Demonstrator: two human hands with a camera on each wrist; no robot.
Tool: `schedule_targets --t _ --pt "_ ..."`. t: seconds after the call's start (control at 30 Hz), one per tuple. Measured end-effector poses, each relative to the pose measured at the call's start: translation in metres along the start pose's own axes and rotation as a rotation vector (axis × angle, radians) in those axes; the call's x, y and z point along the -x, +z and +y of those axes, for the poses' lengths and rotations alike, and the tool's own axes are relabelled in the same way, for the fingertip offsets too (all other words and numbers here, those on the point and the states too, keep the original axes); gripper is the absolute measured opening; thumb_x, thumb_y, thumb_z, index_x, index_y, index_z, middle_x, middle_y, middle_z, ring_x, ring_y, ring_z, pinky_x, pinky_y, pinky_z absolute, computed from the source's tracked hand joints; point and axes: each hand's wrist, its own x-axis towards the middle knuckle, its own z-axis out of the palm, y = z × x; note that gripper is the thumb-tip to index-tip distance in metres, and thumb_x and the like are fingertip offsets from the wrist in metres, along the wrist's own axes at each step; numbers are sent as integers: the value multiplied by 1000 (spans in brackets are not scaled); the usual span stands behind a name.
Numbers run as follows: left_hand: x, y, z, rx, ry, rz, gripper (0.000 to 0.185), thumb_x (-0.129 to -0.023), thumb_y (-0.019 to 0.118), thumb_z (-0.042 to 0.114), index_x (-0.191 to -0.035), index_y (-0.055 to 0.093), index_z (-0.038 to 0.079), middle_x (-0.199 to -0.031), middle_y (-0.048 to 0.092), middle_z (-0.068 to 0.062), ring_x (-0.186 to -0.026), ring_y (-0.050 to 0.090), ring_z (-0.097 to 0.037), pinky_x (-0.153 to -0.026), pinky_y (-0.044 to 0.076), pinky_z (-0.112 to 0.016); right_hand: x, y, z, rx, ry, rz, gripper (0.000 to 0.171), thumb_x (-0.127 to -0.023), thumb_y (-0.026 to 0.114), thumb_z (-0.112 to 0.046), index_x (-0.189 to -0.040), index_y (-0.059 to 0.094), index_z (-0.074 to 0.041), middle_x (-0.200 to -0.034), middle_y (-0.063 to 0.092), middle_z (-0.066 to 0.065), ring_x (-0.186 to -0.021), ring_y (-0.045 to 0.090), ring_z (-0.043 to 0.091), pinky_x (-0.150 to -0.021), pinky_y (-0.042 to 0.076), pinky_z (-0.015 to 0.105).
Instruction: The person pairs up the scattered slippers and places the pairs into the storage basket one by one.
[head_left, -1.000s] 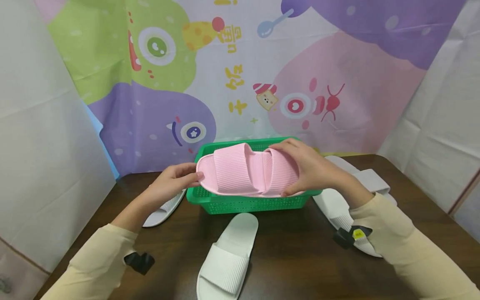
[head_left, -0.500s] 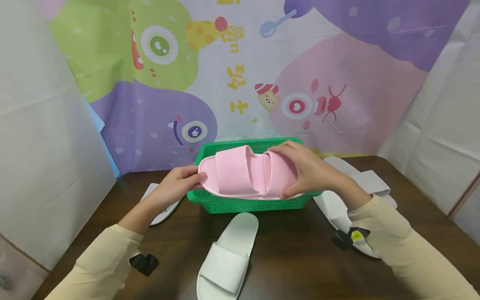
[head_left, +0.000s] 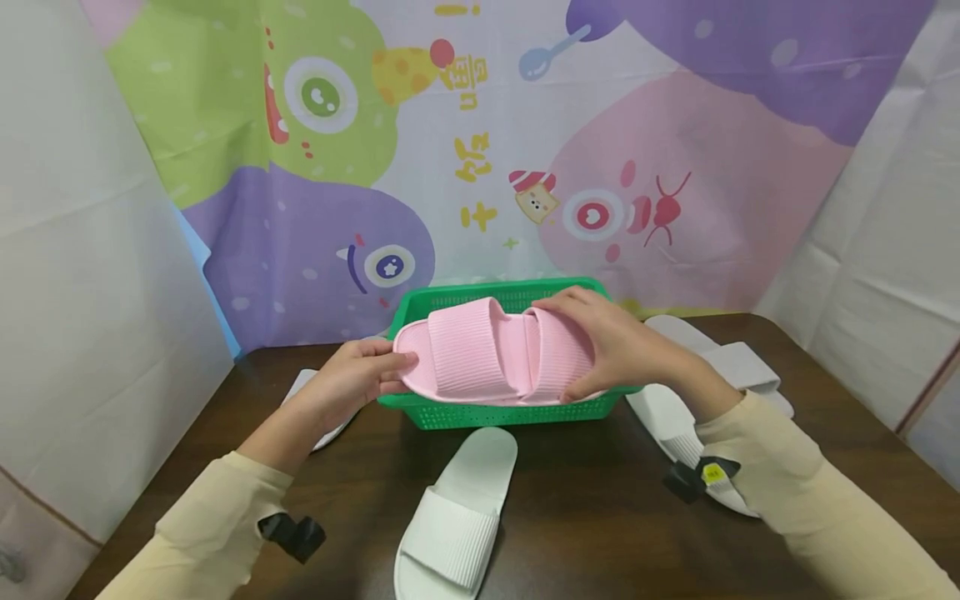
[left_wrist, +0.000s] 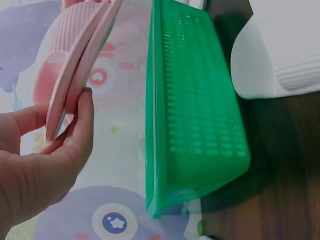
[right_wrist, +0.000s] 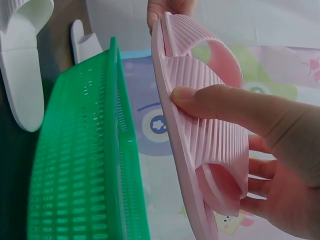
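Both hands, left hand (head_left: pixel 358 377) and right hand (head_left: pixel 615 350), grip 2 pink slippers (head_left: pixel 491 354) above green basket (head_left: pixel 510 410); basket contents hidden.

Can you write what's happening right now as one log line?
left hand: pinches pink slippers | right hand: grips slippers | slippers: over basket

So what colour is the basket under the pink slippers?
Green, a perforated plastic basket; the head view shows it best.
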Motion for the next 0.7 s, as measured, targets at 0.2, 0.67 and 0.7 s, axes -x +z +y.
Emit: schedule_targets --t 0.2,0.67,0.7 --pt "-2 2 -2 36 -63 -8 40 -95 57 12 -124 50 -14 -92 67 3 -86 69 -8 -82 57 -23 1 2 1 0 -15 -18 101 -53 93 -29 -140 45 -12 -137 47 8 -126 39 25 -89 54 47" --pt "0 -4 -12 75 -57 3 39 -95 52 9 -123 46 -16 -89 65 3 -83 66 -6 -79 57 -20 1 1 4 24 -79 14 81 -68 86 -21 -139 47 -9 -138 51 9 -130 42 28 -100 47 53" --pt "1 -4 -12 77 -63 7 40 -95 52 9 -125 45 -17 -89 65 3 -83 66 -6 -79 57 -20 2 1 6 32 -83 23 80 -69 86 -22 -138 48 -9 -138 52 10 -129 43 28 -101 46 53"
